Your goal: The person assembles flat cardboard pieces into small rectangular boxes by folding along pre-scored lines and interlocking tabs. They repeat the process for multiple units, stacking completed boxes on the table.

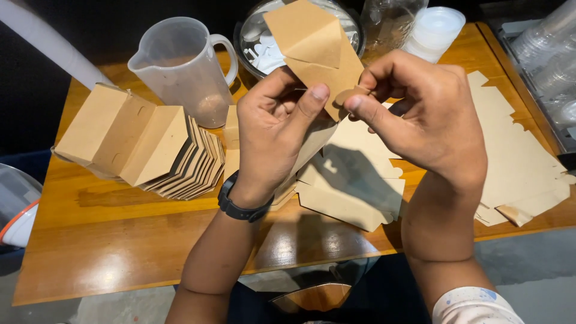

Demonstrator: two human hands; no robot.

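While a brown cardboard carton blank [315,51] is held raised above the wooden worktop [120,252], it is gripped from both sides: the left hand [273,129] is closed on its lower body with the thumb pressed against the front panel, and the right hand [429,117] is pinched narrowly on a small rounded tab at its right edge. The blank is judged to be light, thin and moderately stiff, easily creased along its scored folds and liable to tear at the tab, so hold is best taken on the flat panels near the fold lines. A nested stack of folded cartons [144,144] lies at left beside a clear plastic jug [183,66], and flat blanks [516,162] are piled at right. The carton's lower part is hidden behind the left hand, and the contents of the round container [258,42] behind it cannot be made out clearly.
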